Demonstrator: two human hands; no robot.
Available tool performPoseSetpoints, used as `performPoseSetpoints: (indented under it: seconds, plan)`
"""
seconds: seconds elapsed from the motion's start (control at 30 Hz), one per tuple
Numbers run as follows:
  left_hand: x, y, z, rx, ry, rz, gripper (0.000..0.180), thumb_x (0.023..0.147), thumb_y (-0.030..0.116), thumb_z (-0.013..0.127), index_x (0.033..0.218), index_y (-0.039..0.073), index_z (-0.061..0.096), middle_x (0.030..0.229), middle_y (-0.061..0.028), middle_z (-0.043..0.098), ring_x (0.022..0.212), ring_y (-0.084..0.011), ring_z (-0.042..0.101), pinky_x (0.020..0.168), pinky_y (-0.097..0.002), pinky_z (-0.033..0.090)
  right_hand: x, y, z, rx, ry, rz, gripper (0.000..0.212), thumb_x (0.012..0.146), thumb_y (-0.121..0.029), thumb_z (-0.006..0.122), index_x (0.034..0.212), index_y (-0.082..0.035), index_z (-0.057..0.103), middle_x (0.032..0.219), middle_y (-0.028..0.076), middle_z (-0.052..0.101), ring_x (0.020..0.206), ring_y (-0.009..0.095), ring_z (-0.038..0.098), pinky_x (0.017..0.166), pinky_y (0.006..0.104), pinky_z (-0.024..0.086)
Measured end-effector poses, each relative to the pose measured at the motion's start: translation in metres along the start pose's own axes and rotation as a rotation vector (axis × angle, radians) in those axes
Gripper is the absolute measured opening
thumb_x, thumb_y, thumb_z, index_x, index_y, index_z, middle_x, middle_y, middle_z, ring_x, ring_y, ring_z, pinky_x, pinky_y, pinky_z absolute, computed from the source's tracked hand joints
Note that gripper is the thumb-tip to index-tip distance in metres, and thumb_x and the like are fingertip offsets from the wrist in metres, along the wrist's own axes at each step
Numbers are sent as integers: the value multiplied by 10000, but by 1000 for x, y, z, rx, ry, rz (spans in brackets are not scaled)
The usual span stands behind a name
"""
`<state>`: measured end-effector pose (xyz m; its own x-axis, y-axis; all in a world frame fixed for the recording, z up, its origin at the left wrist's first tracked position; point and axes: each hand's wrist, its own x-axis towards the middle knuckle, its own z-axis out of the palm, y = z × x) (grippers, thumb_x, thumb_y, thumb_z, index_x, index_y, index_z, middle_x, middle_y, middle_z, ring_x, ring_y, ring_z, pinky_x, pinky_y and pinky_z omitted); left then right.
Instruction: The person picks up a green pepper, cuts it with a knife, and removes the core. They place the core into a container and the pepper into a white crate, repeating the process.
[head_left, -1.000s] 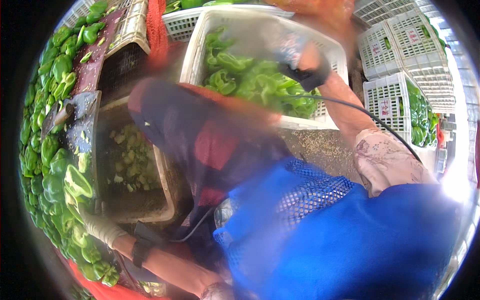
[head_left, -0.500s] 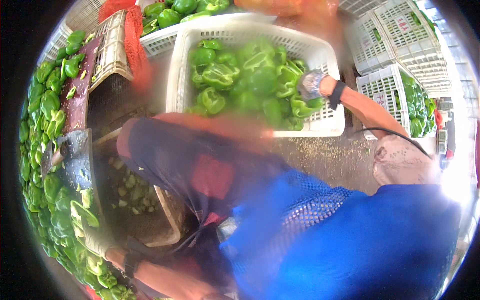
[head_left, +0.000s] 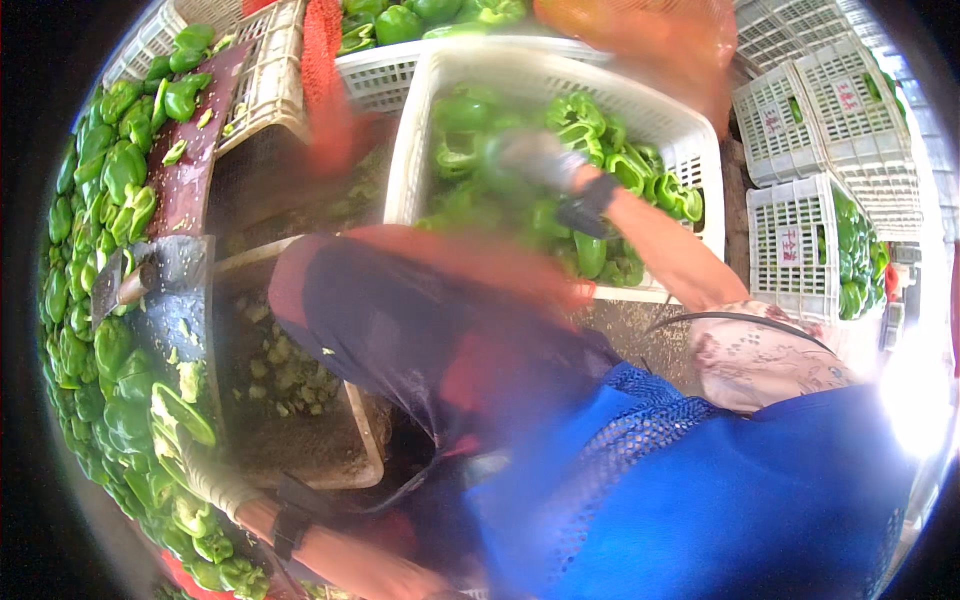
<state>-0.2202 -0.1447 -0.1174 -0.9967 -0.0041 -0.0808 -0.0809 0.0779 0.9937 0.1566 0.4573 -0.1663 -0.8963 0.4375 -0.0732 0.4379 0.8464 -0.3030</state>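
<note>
My left hand, in a pale glove, is at the lower left among the green bell peppers. Its fingers close on the edge of a cut green pepper, though the glove partly blends into the pile. My right hand, also gloved and smeared by motion, is over the white crate. Beneath and around it are cut green peppers, some blurred. Whether the right hand holds anything cannot be made out.
Whole peppers heap along the left. A wooden-handled blade lies beside a metal sheet. Pale pepper scraps fill a low tray by my knee. Stacked white crates hold peppers at the right; red netting hangs behind.
My right hand has swept left from the right end of the crate to above its middle. The left hand stays by the cut pepper. The whole view has shifted slightly.
</note>
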Motion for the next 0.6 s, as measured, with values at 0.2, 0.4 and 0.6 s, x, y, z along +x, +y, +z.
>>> performPoseSetpoints:
  seconds: [0.2,0.4,0.6]
  plan:
    - [-51,27,95,402,72,62,609,831,348,717,1299,-9,562,1312,-109,560,1135,-234,532,990,-378,419,-29,27,-56,-175,144,199,277,752,-191,635,974,-31,679,854,211,661,739,350,643,683,430,510]
    - [-75,35,99,389,217,113,530,820,357,735,1222,29,629,1173,-92,632,973,-215,587,854,-331,471,32,-64,13,572,418,-241,323,887,-265,564,1133,-87,675,973,224,683,851,321,664,851,403,513]
    - [-92,55,113,147,301,12,445,841,312,737,1159,10,666,1101,-61,654,957,-200,586,887,-330,467,80,-102,47,940,269,424,330,855,-199,645,1033,78,642,916,212,688,808,299,678,733,397,540]
